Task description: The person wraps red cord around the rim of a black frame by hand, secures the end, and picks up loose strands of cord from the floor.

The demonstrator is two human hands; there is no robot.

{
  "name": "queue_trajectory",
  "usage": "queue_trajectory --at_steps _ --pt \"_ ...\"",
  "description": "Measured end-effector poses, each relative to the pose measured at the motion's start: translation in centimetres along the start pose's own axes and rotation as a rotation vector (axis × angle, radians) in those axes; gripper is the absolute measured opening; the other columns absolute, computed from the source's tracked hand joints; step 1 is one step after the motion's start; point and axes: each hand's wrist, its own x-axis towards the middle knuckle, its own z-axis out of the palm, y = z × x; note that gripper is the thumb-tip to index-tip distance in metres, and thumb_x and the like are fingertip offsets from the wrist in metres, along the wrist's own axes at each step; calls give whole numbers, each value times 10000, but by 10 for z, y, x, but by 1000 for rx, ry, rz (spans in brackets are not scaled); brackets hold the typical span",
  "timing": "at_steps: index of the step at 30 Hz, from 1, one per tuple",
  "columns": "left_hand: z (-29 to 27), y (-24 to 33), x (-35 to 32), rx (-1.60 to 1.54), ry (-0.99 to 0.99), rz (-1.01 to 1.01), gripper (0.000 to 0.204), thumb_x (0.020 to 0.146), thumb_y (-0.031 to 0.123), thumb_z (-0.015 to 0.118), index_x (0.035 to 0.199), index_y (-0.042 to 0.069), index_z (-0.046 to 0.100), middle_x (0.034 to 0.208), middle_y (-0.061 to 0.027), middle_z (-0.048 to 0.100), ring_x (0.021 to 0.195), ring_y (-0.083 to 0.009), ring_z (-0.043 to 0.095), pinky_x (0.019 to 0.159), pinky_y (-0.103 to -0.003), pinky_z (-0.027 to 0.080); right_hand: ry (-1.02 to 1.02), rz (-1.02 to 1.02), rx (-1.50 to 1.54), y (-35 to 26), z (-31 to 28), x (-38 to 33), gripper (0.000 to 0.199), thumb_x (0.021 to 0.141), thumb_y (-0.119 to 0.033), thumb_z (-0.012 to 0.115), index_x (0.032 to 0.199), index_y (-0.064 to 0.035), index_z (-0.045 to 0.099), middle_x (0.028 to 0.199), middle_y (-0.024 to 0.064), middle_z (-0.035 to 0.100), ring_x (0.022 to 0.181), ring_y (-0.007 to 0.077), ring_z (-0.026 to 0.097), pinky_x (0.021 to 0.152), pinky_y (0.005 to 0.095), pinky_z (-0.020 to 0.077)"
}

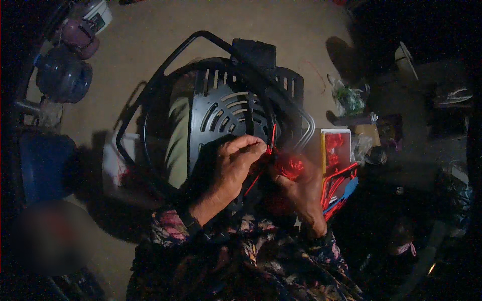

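Observation:
My left hand (233, 165) is closed, thumb and forefinger pinching a thin red cord (273, 134) beside a black metal tube. A loose end of red cord slants down below these fingers. Blurred by motion, my right hand (304, 188) holds a shiny red bundle of cord (290, 166), its thumb against the underside. Just beyond both hands lies a black plastic panel (226, 120) with curved slots. Around it runs a bent black tube frame (173, 60). Dark shadow hides the lower part of this piece.
To the right stands a box (350, 143) with red strips and a blue item (350, 188). A clear plastic bag (349, 98) lies beyond it. At left are a large water bottle (64, 75), a blue container (45, 165) and a white box (114, 155). Another person's blurred head (52, 238) shows lower left.

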Motion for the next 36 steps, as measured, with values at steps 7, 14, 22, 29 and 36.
queue_trajectory --at_steps 7,14,22,29,36 --pt "4 18 -5 -16 -16 -67 120 840 149 624 886 40 642 841 8 622 821 -92 560 797 -227 410 -38 44 17 -3 -4 -2 429 657 -26 766 1064 -39 632 809 97 673 745 143 629 706 287 502" --pt "2 -2 -1 -113 -102 -28 96 822 126 626 876 47 640 838 2 629 823 -91 563 795 -232 412 -60 82 -55 -22 -10 -12 421 658 -3 751 1061 -21 628 835 108 680 779 135 647 726 270 507" --pt "1 -12 2 -94 -255 -35 166 830 139 642 948 24 641 881 -13 651 846 -103 600 825 -243 439 30 99 18 15 -23 -47 326 663 -78 759 959 -22 635 795 18 659 728 91 616 686 237 492" --pt "7 -9 3 -52 -348 -57 241 872 180 630 1016 -11 644 967 -69 682 914 -125 626 875 -247 443 245 427 354 26 -22 -42 268 669 -179 839 698 -92 588 664 -55 559 575 64 479 543 241 405" --pt "9 -6 -2 37 -302 -49 256 855 192 642 960 -38 677 964 -89 698 926 -156 644 882 -251 449 226 424 433 6 -17 -28 285 714 -231 831 680 -106 577 649 -53 559 550 65 477 528 234 402"
